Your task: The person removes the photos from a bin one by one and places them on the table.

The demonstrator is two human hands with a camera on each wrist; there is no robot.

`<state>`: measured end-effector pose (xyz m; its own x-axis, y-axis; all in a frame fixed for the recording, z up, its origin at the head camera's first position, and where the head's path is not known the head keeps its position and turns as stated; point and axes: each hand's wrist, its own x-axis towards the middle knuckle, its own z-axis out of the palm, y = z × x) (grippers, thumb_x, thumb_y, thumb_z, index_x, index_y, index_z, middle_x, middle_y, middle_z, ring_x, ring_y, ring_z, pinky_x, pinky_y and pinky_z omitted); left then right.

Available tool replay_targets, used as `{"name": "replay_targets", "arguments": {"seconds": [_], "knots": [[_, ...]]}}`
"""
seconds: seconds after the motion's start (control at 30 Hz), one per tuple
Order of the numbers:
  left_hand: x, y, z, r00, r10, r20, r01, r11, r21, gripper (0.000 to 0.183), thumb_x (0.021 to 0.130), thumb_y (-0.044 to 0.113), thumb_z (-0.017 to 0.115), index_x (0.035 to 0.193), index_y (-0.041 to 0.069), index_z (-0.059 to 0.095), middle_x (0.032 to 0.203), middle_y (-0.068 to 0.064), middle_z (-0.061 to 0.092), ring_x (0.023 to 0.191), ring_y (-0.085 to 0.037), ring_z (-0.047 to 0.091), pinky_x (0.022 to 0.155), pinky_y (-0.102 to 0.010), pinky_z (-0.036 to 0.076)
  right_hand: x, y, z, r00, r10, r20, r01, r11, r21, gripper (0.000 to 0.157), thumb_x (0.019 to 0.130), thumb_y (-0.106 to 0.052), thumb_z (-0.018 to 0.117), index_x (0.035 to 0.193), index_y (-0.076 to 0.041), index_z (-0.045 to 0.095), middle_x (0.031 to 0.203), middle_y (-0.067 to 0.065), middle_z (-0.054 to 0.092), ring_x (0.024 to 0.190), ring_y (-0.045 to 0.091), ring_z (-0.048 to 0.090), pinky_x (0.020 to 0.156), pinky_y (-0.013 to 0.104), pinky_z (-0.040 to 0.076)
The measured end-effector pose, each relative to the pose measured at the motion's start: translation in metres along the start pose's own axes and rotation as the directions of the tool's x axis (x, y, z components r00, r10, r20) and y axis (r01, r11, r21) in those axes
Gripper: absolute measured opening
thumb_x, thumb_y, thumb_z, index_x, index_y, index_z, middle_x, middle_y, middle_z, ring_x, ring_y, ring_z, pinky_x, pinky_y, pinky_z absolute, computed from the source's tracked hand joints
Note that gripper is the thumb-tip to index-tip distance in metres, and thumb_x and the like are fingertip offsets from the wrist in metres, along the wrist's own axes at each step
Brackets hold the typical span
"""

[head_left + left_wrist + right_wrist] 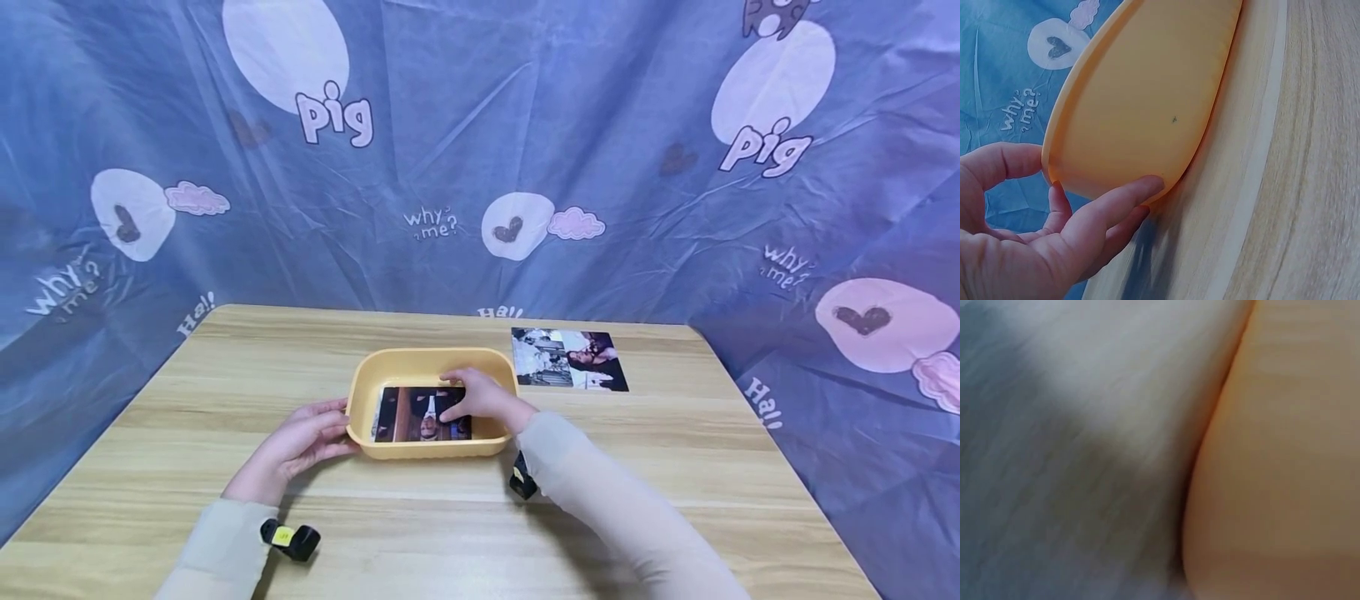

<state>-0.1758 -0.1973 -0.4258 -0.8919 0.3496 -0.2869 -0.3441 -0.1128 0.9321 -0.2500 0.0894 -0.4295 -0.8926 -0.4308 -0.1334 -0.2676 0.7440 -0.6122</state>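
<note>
A yellow plastic tub [408, 451] stands on the wooden table. My left hand [315, 435] holds its left end, with a fingertip at the rim and other fingers along the outer wall, as the left wrist view shows of the same tub [1141, 94]. Inside the tub lies a photo [408, 417] of a person in a dark suit and white shirt. My right hand [483, 396] reaches in over the right side, thumb and fingers spread apart over the photo's right part and covering some of it. The right wrist view shows only the tub's outer wall [1279, 456], not the hand.
Two photos [570, 358], side by side, lie on the table behind the tub's right end. The wooden table [420, 533] extends around the tub. A blue printed cloth [450, 150] hangs behind and at the sides. Black cameras sit on both wrists.
</note>
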Motion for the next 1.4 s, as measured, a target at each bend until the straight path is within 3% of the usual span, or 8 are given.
{"name": "replay_targets", "arguments": {"seconds": [0.23, 0.47, 0.77, 0.9, 1.13, 1.27, 1.4], "knots": [[0.000, 0.000, 0.000, 1.000, 0.001, -0.014, -0.001, 1.000, 0.000, 0.068, 0.093, 0.000, 0.047, 0.145, -0.019, 0.007, 0.125, -0.026, 0.057, 0.098, -0.014, 0.067, 0.090, -0.036, 0.059, 0.000, -0.003, 0.002, 0.999, -0.014, -0.031, 0.011, 0.995, -0.101, 0.066, 0.064, -0.021, 0.090, 0.123, -0.009, 0.064, 0.125, 0.015, 0.055, 0.118, 0.033, 0.051, 0.107, 0.043, 0.045], [-0.001, 0.000, 0.001, 1.000, -0.002, -0.004, 0.002, 1.000, -0.005, 0.068, 0.094, 0.000, 0.047, 0.145, -0.019, 0.006, 0.124, -0.026, 0.059, 0.099, -0.015, 0.067, 0.091, -0.037, 0.058, 0.000, -0.003, 0.004, 0.999, -0.012, -0.052, 0.007, 0.995, -0.096, 0.062, 0.062, -0.018, 0.091, 0.118, -0.009, 0.066, 0.121, 0.014, 0.055, 0.114, 0.031, 0.051, 0.106, 0.041, 0.046], [-0.002, -0.002, 0.001, 1.000, -0.012, -0.023, 0.012, 1.000, -0.010, 0.069, 0.093, -0.001, 0.047, 0.145, -0.018, 0.006, 0.129, -0.029, 0.054, 0.099, -0.015, 0.067, 0.091, -0.038, 0.058, 0.000, -0.006, 0.004, 0.990, -0.095, -0.102, 0.087, 0.993, -0.084, 0.056, 0.061, -0.010, 0.090, 0.110, -0.001, 0.064, 0.112, 0.014, 0.060, 0.107, 0.029, 0.056, 0.100, 0.039, 0.049], [-0.002, -0.001, 0.001, 1.000, -0.008, -0.022, 0.007, 1.000, -0.016, 0.069, 0.093, -0.002, 0.047, 0.146, -0.018, 0.005, 0.130, -0.029, 0.053, 0.099, -0.015, 0.067, 0.091, -0.038, 0.058, 0.003, -0.004, 0.004, 0.981, -0.088, -0.171, 0.083, 0.996, -0.035, 0.044, 0.064, -0.005, 0.088, 0.101, -0.003, 0.065, 0.103, 0.011, 0.063, 0.098, 0.025, 0.059, 0.092, 0.034, 0.052], [-0.002, -0.002, 0.000, 1.000, -0.004, -0.014, 0.004, 1.000, -0.012, 0.069, 0.093, -0.001, 0.047, 0.145, -0.019, 0.005, 0.123, -0.023, 0.059, 0.099, -0.015, 0.067, 0.091, -0.038, 0.058, 0.005, -0.003, -0.001, 0.962, 0.016, -0.272, 0.012, 0.995, 0.101, 0.026, 0.068, -0.004, 0.084, 0.089, -0.007, 0.069, 0.086, 0.005, 0.067, 0.079, 0.015, 0.058, 0.074, 0.024, 0.053], [-0.001, -0.002, 0.001, 1.000, 0.002, -0.003, -0.002, 1.000, 0.002, 0.069, 0.093, -0.001, 0.047, 0.145, -0.020, 0.005, 0.133, -0.036, 0.047, 0.101, -0.016, 0.066, 0.092, -0.038, 0.058, 0.005, 0.000, -0.004, 0.956, 0.065, -0.285, -0.019, 0.987, 0.162, 0.022, 0.069, -0.006, 0.084, 0.087, -0.008, 0.072, 0.081, 0.003, 0.070, 0.073, 0.010, 0.060, 0.068, 0.020, 0.054], [0.000, -0.002, 0.001, 1.000, 0.001, -0.001, -0.001, 1.000, 0.008, 0.069, 0.093, -0.001, 0.047, 0.144, -0.020, 0.005, 0.141, -0.041, 0.032, 0.103, -0.017, 0.066, 0.093, -0.038, 0.057, 0.007, 0.002, -0.008, 0.961, 0.093, -0.259, -0.037, 0.977, 0.212, 0.020, 0.070, -0.006, 0.083, 0.087, -0.006, 0.073, 0.080, 0.004, 0.071, 0.070, 0.008, 0.060, 0.064, 0.018, 0.054]]}}
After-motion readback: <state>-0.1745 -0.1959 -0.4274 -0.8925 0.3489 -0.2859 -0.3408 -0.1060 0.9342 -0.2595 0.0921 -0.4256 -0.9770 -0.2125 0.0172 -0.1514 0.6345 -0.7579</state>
